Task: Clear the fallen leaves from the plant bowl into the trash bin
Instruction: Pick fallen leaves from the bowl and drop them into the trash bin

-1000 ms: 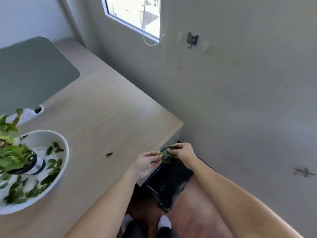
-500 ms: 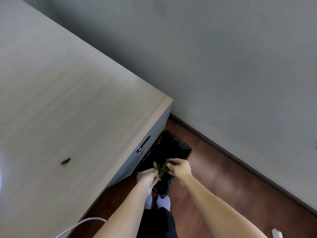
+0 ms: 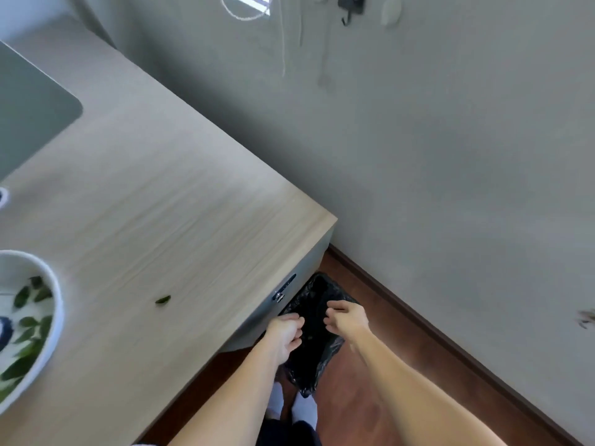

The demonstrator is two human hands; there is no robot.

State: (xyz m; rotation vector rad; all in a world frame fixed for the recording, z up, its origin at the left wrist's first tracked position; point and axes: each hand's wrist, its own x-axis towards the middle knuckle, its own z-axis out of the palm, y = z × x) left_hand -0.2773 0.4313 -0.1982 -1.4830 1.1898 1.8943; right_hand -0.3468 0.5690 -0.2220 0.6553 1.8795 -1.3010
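A trash bin with a black liner (image 3: 317,304) stands on the floor beside the desk's corner. Both hands hover over its opening. My left hand (image 3: 285,334) and my right hand (image 3: 346,320) hold nothing, fingers loosely curled and apart. The white plant bowl (image 3: 48,317) sits at the left edge on the desk, with several green fallen leaves (image 3: 27,323) inside it. One stray leaf (image 3: 162,299) lies on the desk top between the bowl and the bin.
The wooden desk (image 3: 167,204) has a grey mat (image 3: 29,114) at the far left. A grey wall and skirting board run close behind the bin. My feet in white socks (image 3: 291,402) stand on the brown floor next to the bin.
The clump of leaves held between both hands over the bin is gone from them; the fingers have parted. The view has lifted, bringing the bowl back in.
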